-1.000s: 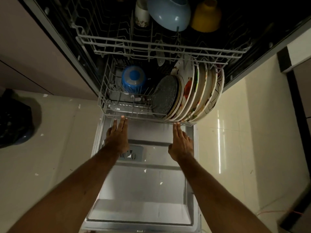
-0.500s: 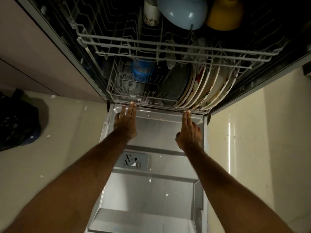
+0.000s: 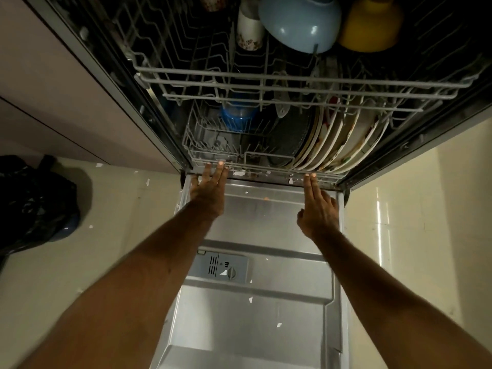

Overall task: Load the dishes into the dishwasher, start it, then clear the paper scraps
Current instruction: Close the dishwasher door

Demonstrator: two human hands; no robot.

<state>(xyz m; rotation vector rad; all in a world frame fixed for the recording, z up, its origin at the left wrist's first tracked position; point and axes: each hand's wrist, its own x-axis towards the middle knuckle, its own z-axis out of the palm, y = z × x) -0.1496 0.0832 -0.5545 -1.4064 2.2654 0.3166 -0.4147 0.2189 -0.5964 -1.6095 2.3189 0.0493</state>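
The lower rack (image 3: 202,155) has slid further into the dishwasher (image 3: 151,102), left hand (image 3: 210,194) and right hand (image 3: 318,211) both flat with straight fingers gripping nothing, tips pressed to its front rim, plates (image 3: 332,145) standing just beyond the right fingertips, paper scraps (image 3: 250,299) on the open door (image 3: 266,342) behind them

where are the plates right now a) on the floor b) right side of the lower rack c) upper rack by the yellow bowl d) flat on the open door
b: the plates stand on edge in the lower rack, on its right side.
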